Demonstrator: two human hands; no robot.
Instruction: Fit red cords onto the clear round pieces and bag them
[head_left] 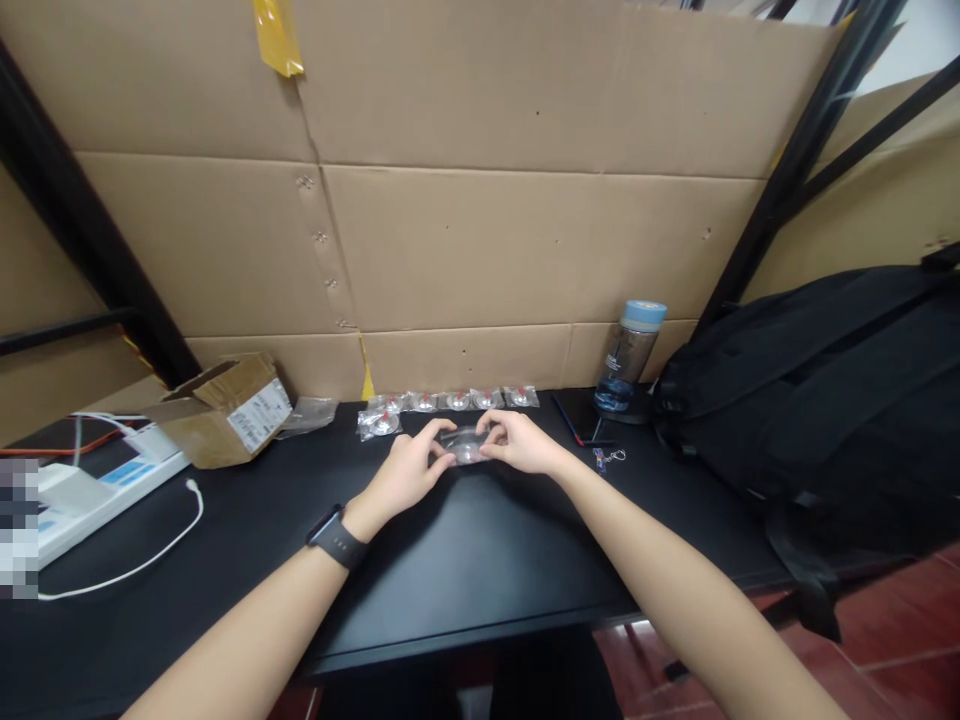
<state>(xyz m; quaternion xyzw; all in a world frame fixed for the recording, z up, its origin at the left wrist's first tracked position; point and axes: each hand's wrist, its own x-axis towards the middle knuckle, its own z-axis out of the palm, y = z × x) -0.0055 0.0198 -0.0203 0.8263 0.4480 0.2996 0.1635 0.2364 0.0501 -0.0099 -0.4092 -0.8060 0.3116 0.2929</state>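
Observation:
Between my two hands is a clear plastic packet [466, 449] with a shiny round item inside, just above the black table. My left hand [411, 468], with a dark watch on its wrist, pinches the packet's left side. Its right side is gripped by the thumb and fingers of my right hand [517, 442]. Behind them, several similar packets [459, 400] with round silver items and red marks lie in a row along the cardboard wall. One more packet [379, 423] lies in front of the row's left end, close to my left hand.
An open cardboard box [236, 415], a flat clear bag [309, 415], a white power strip [112, 495] and a white cable [161, 552] are left. Rightward are a phone [585, 417], a keychain [609, 458], a water bottle [628, 358] and a black backpack [817, 400].

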